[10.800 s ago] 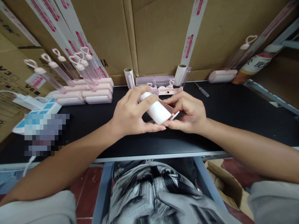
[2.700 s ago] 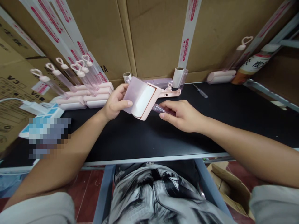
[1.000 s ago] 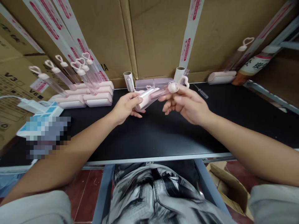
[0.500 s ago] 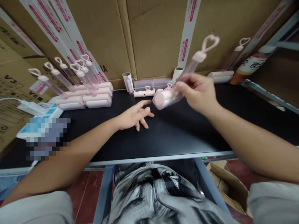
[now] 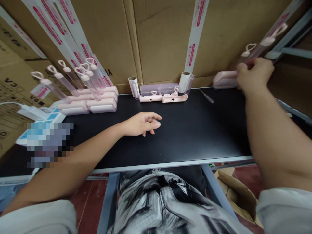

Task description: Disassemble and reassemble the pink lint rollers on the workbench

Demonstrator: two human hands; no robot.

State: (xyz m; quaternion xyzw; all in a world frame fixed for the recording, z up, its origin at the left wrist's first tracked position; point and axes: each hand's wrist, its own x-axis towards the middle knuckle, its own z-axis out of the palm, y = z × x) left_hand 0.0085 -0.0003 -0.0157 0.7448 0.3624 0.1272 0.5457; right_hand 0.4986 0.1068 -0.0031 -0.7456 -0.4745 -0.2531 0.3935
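Observation:
At the far right of the table, my right hand [image 5: 257, 76] is closed around the clear stem of a pink lint roller [image 5: 267, 41] with a heart-shaped loop. Its lower part is hidden behind the hand. Just left of that hand, another lint roller [image 5: 225, 79] lies by the cardboard. My left hand [image 5: 143, 124] hovers over or rests on the black tabletop [image 5: 190, 136], fingers loosely apart and holding nothing. Beyond it are two pink handle parts [image 5: 150, 98], two purple translucent covers [image 5: 149, 89] and two white paper rolls [image 5: 184, 82].
Several assembled lint rollers [image 5: 102, 104] stand in a group at the left. A small screwdriver [image 5: 207, 97] lies at the back right. Nearer the left edge are a white power strip [image 5: 55, 115] and a blurred-out patch. Cardboard boxes [image 5: 161, 39] wall off the back.
My right hand has carried the lint roller from the middle to the far right, beside the other one. The screwdriver and second handle part now show fully. My left hand's fingers have drawn closer together.

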